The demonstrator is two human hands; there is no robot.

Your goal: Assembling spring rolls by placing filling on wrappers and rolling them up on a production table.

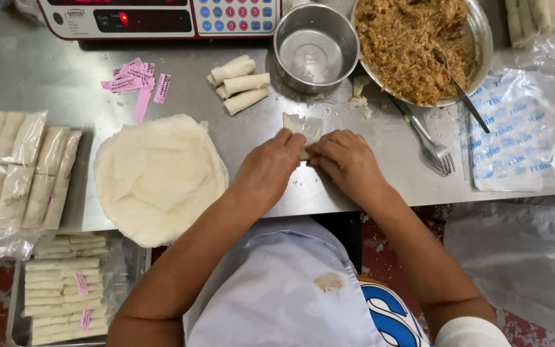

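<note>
Together our left hand [266,168] and right hand [345,162] pinch the small pale pastry wrapper [303,127], fingers curled over its near edge, at the middle of the brushed steel table [46,77]. We judge that even pressure from both sides would keep the roll tight (the filling is hidden). Nearby lie three finished rolls [240,83], a round stack of white wrappers [158,177] and a steel bowl of brown filling [419,45]; red floor below.
</note>
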